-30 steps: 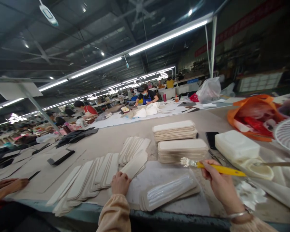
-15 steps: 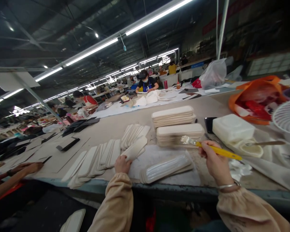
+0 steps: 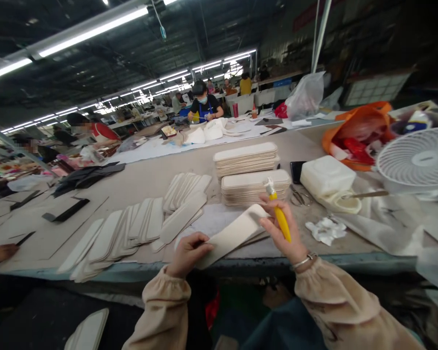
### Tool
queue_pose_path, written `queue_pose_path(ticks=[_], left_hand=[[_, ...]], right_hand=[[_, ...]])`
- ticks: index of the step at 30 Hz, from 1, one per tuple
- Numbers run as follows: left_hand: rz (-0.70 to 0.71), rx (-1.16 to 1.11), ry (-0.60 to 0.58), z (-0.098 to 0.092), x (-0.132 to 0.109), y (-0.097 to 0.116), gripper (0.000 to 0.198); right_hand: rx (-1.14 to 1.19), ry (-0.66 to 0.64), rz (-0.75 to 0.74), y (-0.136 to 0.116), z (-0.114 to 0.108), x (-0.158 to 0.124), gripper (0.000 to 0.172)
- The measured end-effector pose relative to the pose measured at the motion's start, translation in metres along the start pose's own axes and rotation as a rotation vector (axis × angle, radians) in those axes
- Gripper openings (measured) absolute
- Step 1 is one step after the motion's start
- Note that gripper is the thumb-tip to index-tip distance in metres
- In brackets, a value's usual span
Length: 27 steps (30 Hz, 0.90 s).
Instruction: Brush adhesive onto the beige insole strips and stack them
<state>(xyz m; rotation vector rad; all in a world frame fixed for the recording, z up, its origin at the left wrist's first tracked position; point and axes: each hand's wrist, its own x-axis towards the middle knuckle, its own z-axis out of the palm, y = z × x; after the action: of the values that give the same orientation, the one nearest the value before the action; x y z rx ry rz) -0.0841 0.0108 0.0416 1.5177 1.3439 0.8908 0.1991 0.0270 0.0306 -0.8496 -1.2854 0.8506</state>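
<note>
Cream strip (image 3: 233,236), long with rounded ends, is held up just above the near edge of the surface (image 3: 149,187), tilted so its far end sits higher than its near end. The surface is a long grey work table running away into a hall, and a person (image 3: 203,104) sits at its far end. A white fan (image 3: 418,158) stands at the right, with an orange bag (image 3: 350,131) behind it. A fanned row of strips (image 3: 131,231) lies overlapping to the left of the hands, and two neat stacks of strips (image 3: 253,187) sit just beyond them. A white container (image 3: 326,175) rests right of the stacks, with a dark phone (image 3: 297,171) touching its left side. The left hand (image 3: 188,253) grips the strip's near end, fingers (image 3: 200,245) curled shut under it and thumb pressed on top. The right hand (image 3: 282,233) pinches the far end between thumb and fingers (image 3: 268,224), while the same hand is closed around a yellow-handled brush (image 3: 279,216) that stands nearly upright, bristles at the top. Scissors (image 3: 302,196) lie between the stacks and the container, and a crumpled white tissue (image 3: 323,229) lies near the right hand. Another person's hand (image 3: 0,253) rests on the surface at the far left edge.
</note>
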Motion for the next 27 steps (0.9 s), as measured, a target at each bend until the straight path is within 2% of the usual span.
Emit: queue_pose_path(ticks=[3, 5, 7, 9, 11, 14, 17, 21, 24, 27], left_hand=[[-0.018, -0.021, -0.062, 0.012, 0.006, 0.005, 0.027], [-0.007, -0.026, -0.061, 0.013, 0.011, 0.002, 0.028], [-0.017, -0.083, 0.016, 0.008, 0.014, -0.004, 0.035], [-0.091, -0.201, 0.142, 0.000, 0.015, -0.014, 0.045], [-0.178, -0.262, 0.253, -0.008, 0.015, -0.027, 0.054], [-0.201, -0.121, 0.314, -0.016, 0.013, -0.043, 0.054], [-0.189, 0.019, 0.300, -0.018, 0.014, -0.053, 0.040], [-0.157, 0.121, 0.253, -0.018, 0.015, -0.054, 0.025], [-0.113, 0.169, 0.209, -0.018, 0.007, -0.051, 0.032], [0.023, 0.309, 0.142, -0.017, -0.008, -0.048, 0.044]], right_hand=[[-0.105, -0.010, 0.044, 0.006, 0.006, -0.005, 0.039], [-0.181, 0.064, 0.052, 0.011, 0.007, -0.006, 0.038], [-0.216, 0.164, 0.042, 0.017, 0.005, -0.005, 0.039], [-0.219, 0.222, 0.056, 0.024, 0.004, -0.004, 0.043], [-0.199, 0.214, 0.100, 0.030, 0.004, -0.004, 0.045], [-0.159, 0.178, 0.180, 0.037, 0.006, -0.006, 0.048], [-0.143, 0.191, 0.235, 0.043, 0.007, -0.007, 0.052], [-0.143, 0.231, 0.261, 0.051, 0.004, -0.004, 0.054], [-0.137, 0.240, 0.268, 0.054, 0.002, -0.004, 0.053], [-0.121, 0.208, 0.255, 0.051, 0.002, -0.007, 0.053]])
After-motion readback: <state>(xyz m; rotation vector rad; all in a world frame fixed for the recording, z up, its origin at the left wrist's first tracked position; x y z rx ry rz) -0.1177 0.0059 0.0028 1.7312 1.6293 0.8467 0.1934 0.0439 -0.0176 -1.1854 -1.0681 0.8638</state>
